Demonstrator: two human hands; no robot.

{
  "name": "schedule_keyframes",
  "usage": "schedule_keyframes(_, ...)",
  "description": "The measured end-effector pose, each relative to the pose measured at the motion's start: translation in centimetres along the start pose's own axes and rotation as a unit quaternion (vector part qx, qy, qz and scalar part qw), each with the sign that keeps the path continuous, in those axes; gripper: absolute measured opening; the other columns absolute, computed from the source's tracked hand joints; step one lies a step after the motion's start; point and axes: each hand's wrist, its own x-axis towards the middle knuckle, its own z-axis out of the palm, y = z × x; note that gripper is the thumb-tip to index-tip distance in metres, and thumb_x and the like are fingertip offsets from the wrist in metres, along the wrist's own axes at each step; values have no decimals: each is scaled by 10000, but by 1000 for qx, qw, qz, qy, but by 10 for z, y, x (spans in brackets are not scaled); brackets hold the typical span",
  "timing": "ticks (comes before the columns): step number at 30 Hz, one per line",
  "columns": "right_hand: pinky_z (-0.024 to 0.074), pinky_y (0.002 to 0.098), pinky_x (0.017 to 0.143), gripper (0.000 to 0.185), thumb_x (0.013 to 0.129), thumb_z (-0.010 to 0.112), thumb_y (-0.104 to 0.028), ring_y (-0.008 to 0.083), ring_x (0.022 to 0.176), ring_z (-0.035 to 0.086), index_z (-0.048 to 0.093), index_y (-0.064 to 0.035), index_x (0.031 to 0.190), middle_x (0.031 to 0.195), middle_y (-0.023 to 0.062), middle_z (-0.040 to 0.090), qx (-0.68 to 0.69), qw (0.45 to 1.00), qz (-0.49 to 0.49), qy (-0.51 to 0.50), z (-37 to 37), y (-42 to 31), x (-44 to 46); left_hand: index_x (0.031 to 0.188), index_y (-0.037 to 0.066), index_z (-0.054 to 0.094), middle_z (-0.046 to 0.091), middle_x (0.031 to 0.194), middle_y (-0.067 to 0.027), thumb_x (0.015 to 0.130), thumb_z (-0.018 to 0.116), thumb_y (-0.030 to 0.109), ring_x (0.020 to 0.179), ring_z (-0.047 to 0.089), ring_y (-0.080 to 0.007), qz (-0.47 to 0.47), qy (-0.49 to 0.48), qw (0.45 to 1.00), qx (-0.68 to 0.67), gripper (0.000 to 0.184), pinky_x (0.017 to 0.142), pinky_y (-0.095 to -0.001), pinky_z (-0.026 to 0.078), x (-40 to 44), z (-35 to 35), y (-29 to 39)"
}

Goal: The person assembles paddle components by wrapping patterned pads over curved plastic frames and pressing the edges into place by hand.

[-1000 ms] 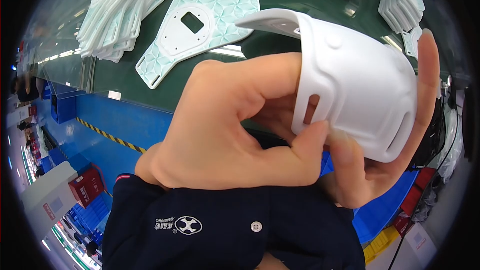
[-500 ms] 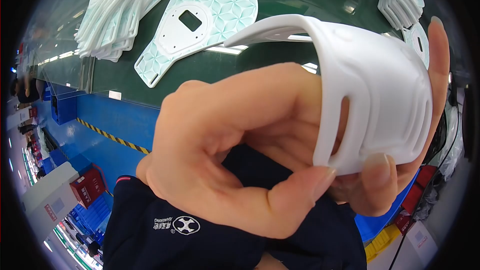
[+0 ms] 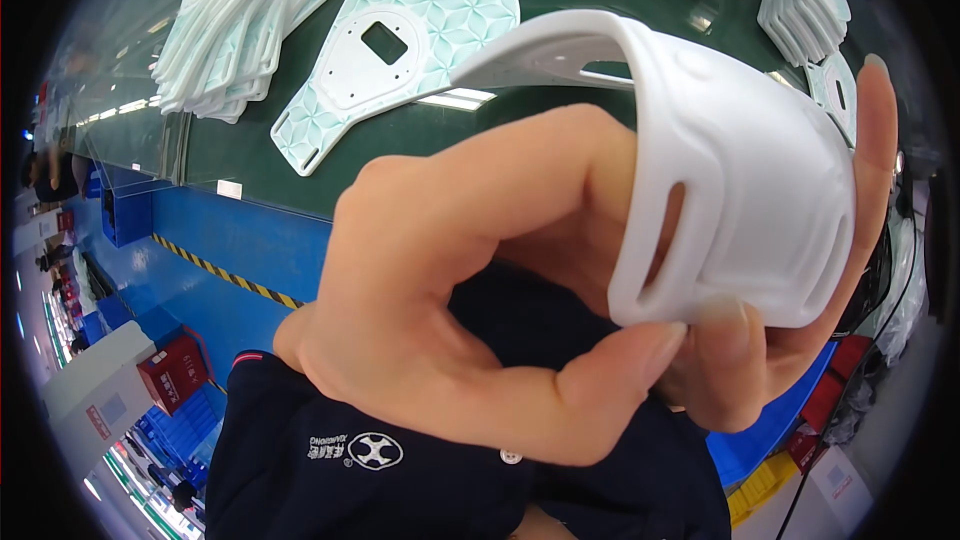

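A curved white plastic piece with long slots (image 3: 750, 160) is held up close in front of my chest. My left hand (image 3: 430, 290) grips its near left side, fingers curled into the inner hollow and thumb against the lower edge. From the right, my right hand (image 3: 790, 360) holds the same piece, with a thumb at the bottom edge and one finger stretched up along the far right side. The rest of the right hand is hidden behind the piece. Beyond them, a flat white paddle-shaped panel with a pale green petal pattern (image 3: 455, 15) lies on the dark green table (image 3: 400, 155).
Stacked white panels (image 3: 225, 35) stand at the table's left, with more stacks (image 3: 800, 0) at the back right. A striped floor tape (image 3: 225, 275) crosses the blue floor. A red box (image 3: 172, 375) is at lower left, a yellow bin (image 3: 762, 488) at lower right.
The white piece has shifted slightly left and up and tilted a little, its lower edge rising. Both hands have moved with it, keeping their hold.
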Motion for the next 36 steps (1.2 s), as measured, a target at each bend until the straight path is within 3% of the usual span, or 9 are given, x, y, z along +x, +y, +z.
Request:
schedule_keyframes(3,431,285,846,979,646,675,-179,231,942,568,64,50,1376,1112,190,515,10,988,-87,-124,-13,11,3,1070,-139,493,602,927,-151,689,658,151,831,586,-167,-52,-23,998,-12,507,746,-252,447,1,-1,1)
schedule_keyframes(7,374,309,910,964,659,680,-154,228,1064,487,74,22,1388,1228,176,430,-65,995,74,5,15,-18,-9,1066,-114,509,598,950,-132,737,655,144,880,570,-162,-100,-60,993,-22,443,766,-257,436,11,-3,5)
schedule_keyframes(9,292,359,988,920,657,649,-141,261,1177,378,108,56,1375,1324,196,303,-18,979,-108,-173,-17,23,2,1080,-80,514,605,888,-94,762,620,83,806,577,-123,-90,-83,992,-11,373,719,-242,461,24,-8,9)
schedule_keyframes(11,364,353,954,736,732,607,25,284,1163,438,198,71,1342,1281,224,376,-15,987,-78,-143,-13,23,1,1092,-49,512,613,824,-64,797,571,38,721,591,-89,-76,-82,994,17,313,667,-228,490,24,-10,-1)
schedule_keyframes(18,456,244,656,428,826,580,-117,103,752,559,467,-37,1231,931,104,612,-141,983,85,-77,-17,94,13,993,-24,460,610,763,-78,929,440,178,651,596,-116,-228,-69,967,-86,213,590,-234,479,16,-9,-100)
schedule_keyframes(20,454,267,609,409,836,558,-137,132,682,561,477,-57,1229,860,170,610,-265,942,150,-141,-19,96,15,1008,4,436,611,735,-84,930,437,233,603,598,-131,-227,-47,973,-12,242,547,-235,462,8,-10,-123)
schedule_keyframes(26,387,228,500,438,890,508,-150,90,550,430,395,-113,1312,662,34,469,-193,971,66,-126,-20,116,8,925,-11,458,591,605,-112,939,364,172,489,579,-198,-105,20,986,127,206,482,-289,463,5,4,-105)
schedule_keyframes(30,419,247,546,439,892,518,-208,101,610,455,410,-109,1307,755,61,546,-220,968,19,-121,-21,118,8,887,10,455,588,628,-106,942,362,186,534,584,-200,-83,19,978,192,207,498,-301,453,3,3,-108)
schedule_keyframes(36,442,260,616,450,893,519,-215,135,683,492,399,-117,1315,874,96,572,-221,953,141,-154,-21,103,11,899,20,461,595,663,-114,940,364,205,561,588,-229,-78,23,972,222,213,509,-322,451,5,4,-117)
